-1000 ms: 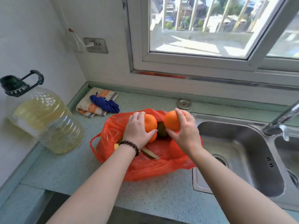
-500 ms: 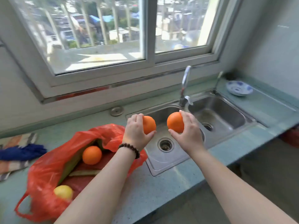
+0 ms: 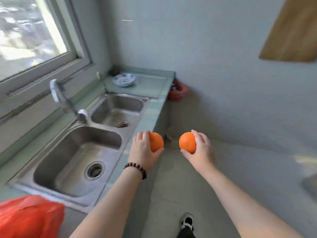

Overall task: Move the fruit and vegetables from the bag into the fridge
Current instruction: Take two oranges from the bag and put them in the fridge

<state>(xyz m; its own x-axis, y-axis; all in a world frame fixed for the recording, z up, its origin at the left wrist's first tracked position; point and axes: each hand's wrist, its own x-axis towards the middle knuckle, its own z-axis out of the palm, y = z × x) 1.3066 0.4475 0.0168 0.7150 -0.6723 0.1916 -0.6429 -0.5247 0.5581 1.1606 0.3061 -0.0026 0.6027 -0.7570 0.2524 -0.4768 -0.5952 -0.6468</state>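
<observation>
Kitchen corner, double sink [image 3: 77,152] in the worktop [image 3: 151,83]. Our left hand [image 3: 143,152] grips one orange [image 3: 157,141], right hand [image 3: 202,150] grips another orange [image 3: 187,142], both carried over the floor. Red bag [image 3: 29,217] sits lower left. Transit step; fridge not in view, next we locate and open it.

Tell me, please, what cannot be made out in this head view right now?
- Red bag: cut off by the bottom-left edge; contents hidden.
- Fridge: not in view.
- Left orange: partly covered by the left hand.
- Right hand: its palm is hidden behind the right orange.
- Window: scene outside blurred.
</observation>
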